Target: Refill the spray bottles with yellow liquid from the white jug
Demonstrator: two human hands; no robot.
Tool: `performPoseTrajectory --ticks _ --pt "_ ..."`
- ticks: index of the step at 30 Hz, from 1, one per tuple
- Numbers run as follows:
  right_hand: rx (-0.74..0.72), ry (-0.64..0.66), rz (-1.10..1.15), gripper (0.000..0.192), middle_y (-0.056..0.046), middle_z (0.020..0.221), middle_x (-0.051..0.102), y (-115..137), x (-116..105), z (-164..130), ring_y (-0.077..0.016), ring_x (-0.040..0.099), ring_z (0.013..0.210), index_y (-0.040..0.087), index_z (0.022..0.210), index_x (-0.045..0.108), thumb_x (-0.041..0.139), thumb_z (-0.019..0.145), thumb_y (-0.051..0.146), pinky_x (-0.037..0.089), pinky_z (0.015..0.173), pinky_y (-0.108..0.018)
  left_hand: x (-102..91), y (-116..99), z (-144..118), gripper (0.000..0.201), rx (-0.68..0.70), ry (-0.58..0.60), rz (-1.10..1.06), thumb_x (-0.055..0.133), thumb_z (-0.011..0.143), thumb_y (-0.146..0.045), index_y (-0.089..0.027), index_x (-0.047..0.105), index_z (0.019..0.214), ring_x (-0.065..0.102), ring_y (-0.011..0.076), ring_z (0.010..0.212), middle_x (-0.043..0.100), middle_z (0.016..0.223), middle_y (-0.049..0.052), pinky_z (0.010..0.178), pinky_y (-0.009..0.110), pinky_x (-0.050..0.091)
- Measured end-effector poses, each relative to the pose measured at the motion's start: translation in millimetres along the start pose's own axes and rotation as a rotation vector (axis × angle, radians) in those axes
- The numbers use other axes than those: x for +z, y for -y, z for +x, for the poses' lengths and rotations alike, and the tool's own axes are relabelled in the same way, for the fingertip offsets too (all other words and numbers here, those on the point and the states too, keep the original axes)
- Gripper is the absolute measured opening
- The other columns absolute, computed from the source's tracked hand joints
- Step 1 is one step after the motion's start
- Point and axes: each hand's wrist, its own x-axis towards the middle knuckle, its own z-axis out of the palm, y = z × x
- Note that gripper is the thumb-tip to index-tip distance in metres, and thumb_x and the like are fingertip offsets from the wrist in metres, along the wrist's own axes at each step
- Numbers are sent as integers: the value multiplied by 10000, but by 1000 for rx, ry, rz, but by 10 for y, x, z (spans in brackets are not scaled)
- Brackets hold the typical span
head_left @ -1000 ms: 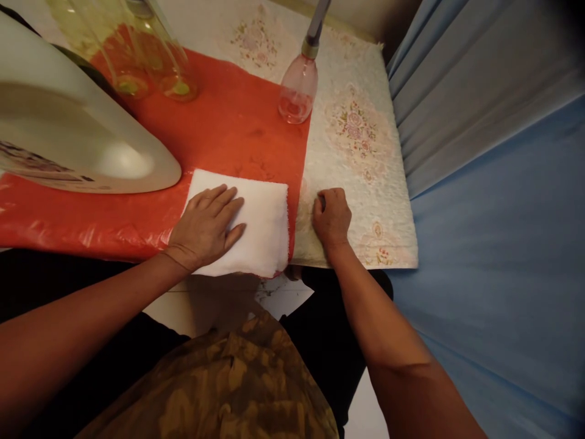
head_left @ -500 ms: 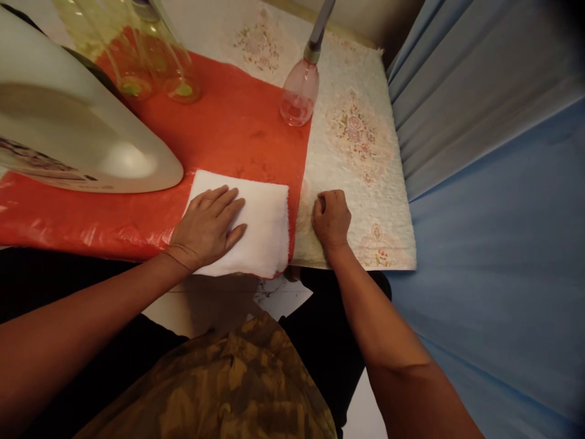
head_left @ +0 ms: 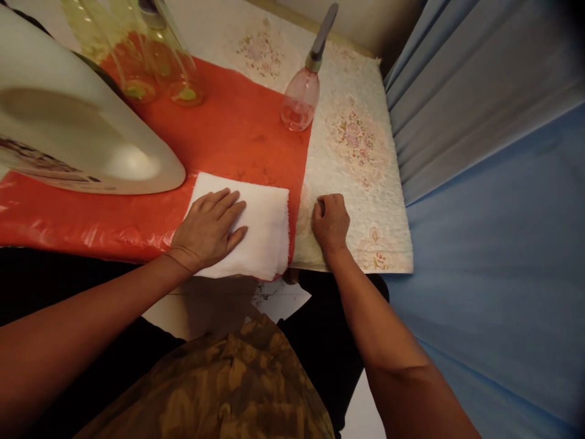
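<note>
Left hand (head_left: 208,228) flat, open on folded white towel (head_left: 260,225); right hand (head_left: 329,221) loosely curled, empty, just right of towel's edge.

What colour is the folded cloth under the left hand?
White; the folded cloth under the left hand shows best in the head view.
</note>
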Motion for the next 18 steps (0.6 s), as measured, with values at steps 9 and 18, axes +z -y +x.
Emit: performPoseTrajectory --ticks 9,18 --pt "-8 -8 7 112 -62 941 551 -12 17 -1 -213 523 873 221 907 569 470 877 177 450 740 -334 -7 -2 0 482 7 3 2 456 955 -384 -88 533 1327 385 367 1375 498 1433 210 1126 536 327" --pt "-4 -19 -3 117 -65 953 564 -6 26 -5 -207 531 868 214 911 583 479 874 176 449 741 -326 -13 -12 -4 468 -14 -2 -25 464 950 -377 -123 527 1339 369 354 1391 500 1438 189 1135 534 316"
